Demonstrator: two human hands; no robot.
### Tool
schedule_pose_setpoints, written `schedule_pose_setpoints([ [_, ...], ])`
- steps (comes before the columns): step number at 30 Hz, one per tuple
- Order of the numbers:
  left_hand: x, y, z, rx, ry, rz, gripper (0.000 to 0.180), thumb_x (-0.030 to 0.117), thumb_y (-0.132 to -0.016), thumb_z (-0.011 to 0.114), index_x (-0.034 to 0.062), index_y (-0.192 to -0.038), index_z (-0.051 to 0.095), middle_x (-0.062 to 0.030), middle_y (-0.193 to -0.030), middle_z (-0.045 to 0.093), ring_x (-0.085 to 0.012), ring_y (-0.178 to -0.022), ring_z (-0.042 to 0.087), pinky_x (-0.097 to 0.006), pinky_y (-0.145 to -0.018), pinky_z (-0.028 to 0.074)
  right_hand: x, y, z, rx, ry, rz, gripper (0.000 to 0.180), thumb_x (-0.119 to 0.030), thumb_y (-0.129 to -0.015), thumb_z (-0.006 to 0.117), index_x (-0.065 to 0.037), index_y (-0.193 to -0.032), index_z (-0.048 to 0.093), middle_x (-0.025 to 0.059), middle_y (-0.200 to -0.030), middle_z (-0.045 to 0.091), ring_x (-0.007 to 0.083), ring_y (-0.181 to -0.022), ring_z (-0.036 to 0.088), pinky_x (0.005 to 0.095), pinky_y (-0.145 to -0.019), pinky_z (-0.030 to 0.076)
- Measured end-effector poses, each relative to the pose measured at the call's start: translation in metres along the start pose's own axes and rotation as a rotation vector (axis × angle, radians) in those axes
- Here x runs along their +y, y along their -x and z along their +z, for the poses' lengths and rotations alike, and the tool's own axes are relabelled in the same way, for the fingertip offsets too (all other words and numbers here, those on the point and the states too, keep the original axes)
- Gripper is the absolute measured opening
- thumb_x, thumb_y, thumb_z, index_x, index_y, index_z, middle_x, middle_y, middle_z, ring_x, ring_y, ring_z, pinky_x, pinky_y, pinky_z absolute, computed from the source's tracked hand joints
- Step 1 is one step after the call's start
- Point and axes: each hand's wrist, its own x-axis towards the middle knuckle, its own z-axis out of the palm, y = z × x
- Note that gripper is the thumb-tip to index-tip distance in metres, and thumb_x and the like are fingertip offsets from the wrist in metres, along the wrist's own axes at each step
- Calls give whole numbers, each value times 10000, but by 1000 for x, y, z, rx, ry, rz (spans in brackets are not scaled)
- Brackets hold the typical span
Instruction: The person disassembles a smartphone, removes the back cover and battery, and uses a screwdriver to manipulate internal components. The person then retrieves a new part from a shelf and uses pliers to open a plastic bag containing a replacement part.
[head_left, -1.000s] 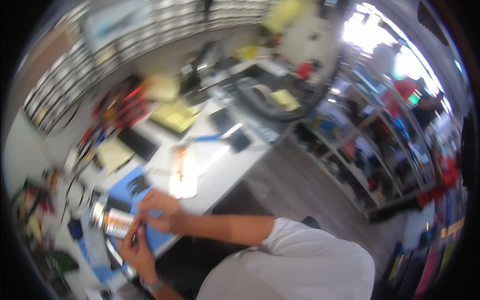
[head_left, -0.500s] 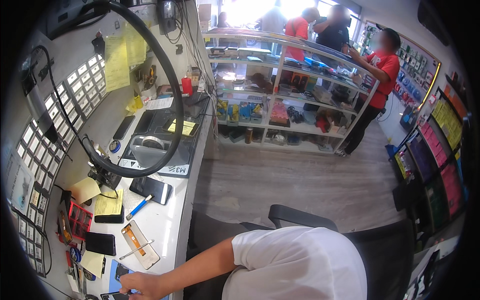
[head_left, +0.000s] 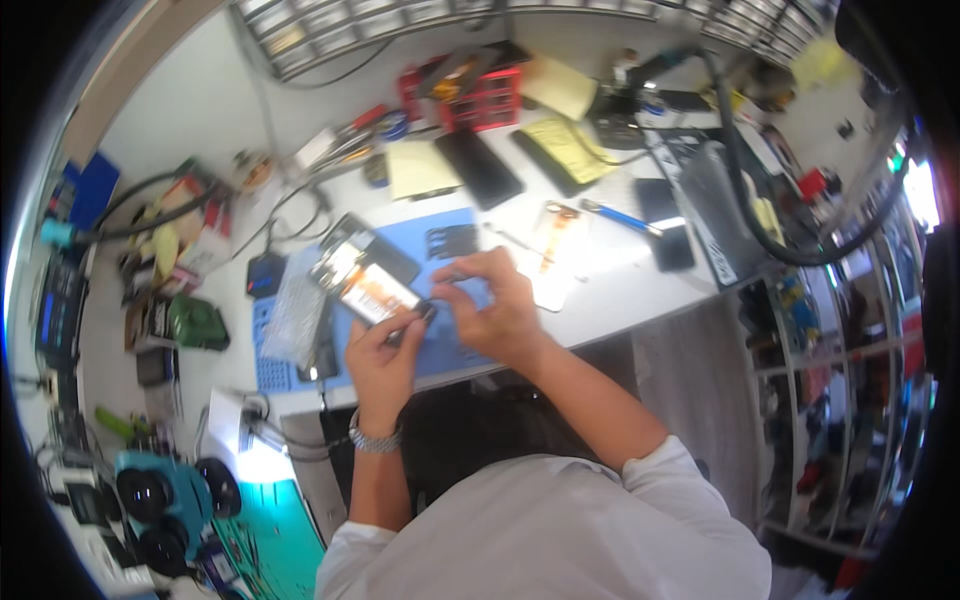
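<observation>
My left hand [head_left: 383, 352] and my right hand [head_left: 497, 305] meet over a blue work mat [head_left: 452, 345] at the front of a white bench [head_left: 600, 285]. The left hand grips the near end of an opened phone [head_left: 372, 285] with an orange and white inside, which lies tilted on the mat. My right hand pinches a small dark part [head_left: 447, 275] just right of the phone. A watch sits on my left wrist. A small black part [head_left: 452, 240] lies on the mat behind my hands.
Black phones [head_left: 480, 165], yellow pads [head_left: 565, 145] and a red tool rack [head_left: 480, 95] lie behind the mat. A blue-handled tool [head_left: 622, 215] and a dark phone [head_left: 668, 225] sit at the right. Cables and boxes crowd the left; glass shelves stand at the right.
The view swung from the shop aisle and shelves back down to the bench. Both hands now sit together over the blue mat and the opened phone.
</observation>
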Motion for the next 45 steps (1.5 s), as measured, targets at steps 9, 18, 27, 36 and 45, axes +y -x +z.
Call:
schedule_pose_setpoints([
  [9, 9, -7, 6, -3, 150, 17, 163, -4, -948, 844, -49, -1102, 817, -123, -1229, 681, -195, -1099, 693, -306, -917, 566, -11, -8, 5, 6, 94, 13, 451, 61, -889, 866, -37, -1220, 576, 143, -1086, 764, 213, -1040, 789, 332, -863, 618],
  [18, 11, -8, 5, -14, 145, 15, 160, -7, -953, 834, -57, -1104, 812, -127, -1244, 679, -198, -1110, 695, -309, -924, 566, 2, -2, 10, 22, 11, -40, 391, 107, -915, 792, 21, -1246, 602, 208, -1190, 761, 267, -1036, 802, 349, -894, 644],
  [27, 7, -7, 4, -31, 179, -29, 177, -18, -947, 838, -56, -1118, 812, -115, -1235, 685, -185, -1109, 695, -301, -933, 567, 0, 0, 13, -37, -4, 74, 582, 114, -994, 704, -27, -1441, 361, 186, -1155, 684, 246, -1025, 761, 320, -836, 668],
  [36, 8, -6, 4, -26, 187, -20, 179, -24, -938, 848, -57, -1111, 813, -105, -1239, 669, -177, -1101, 702, -289, -912, 578, 6, 12, 10, -40, -240, 6, 586, 105, -1021, 672, -3, -1475, 318, 233, -1223, 641, 244, -1112, 716, 302, -868, 661],
  [45, 9, -7, 5, -33, 230, -46, 181, -35, -929, 851, -52, -1106, 814, -105, -1246, 666, -178, -1115, 704, -289, -920, 586, 7, 14, 12, -66, -247, -1, 569, 120, -1016, 667, -8, -1451, 324, 243, -1204, 645, 251, -1101, 719, 302, -867, 660],
])
